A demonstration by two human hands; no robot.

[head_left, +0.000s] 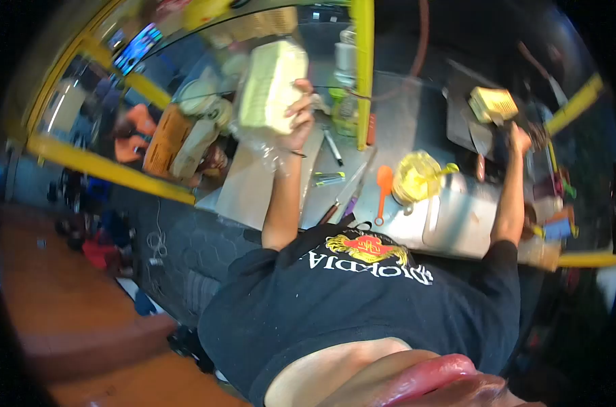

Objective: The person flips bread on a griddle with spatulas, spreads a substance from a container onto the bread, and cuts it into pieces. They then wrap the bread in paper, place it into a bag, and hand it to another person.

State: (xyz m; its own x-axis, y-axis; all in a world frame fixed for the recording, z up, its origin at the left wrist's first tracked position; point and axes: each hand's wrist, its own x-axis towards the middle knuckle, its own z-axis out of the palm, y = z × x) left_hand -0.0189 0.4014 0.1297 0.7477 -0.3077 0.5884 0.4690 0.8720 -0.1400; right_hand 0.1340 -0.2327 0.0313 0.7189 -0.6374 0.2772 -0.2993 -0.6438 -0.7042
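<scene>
A pale yellow block, apparently bread, (272,85) is held up in my left hand (298,119), with the fingers wrapped round its right side and clear plastic hanging below. At the right, my right hand (519,140) is closed over the dark griddle (460,112); what it holds is too dark to make out. Just beyond that hand, a smaller yellow block (493,104) with a browned face sits on the griddle. A metal spatula blade (481,138) lies beside this block.
A tub of yellow spread (416,178) stands on the metal counter, near an orange spoon (384,188). A marker (333,146) and a knife (329,213) lie to the left. Yellow frame posts (363,74) border the counter. A person in orange (140,125) shows beyond the glass.
</scene>
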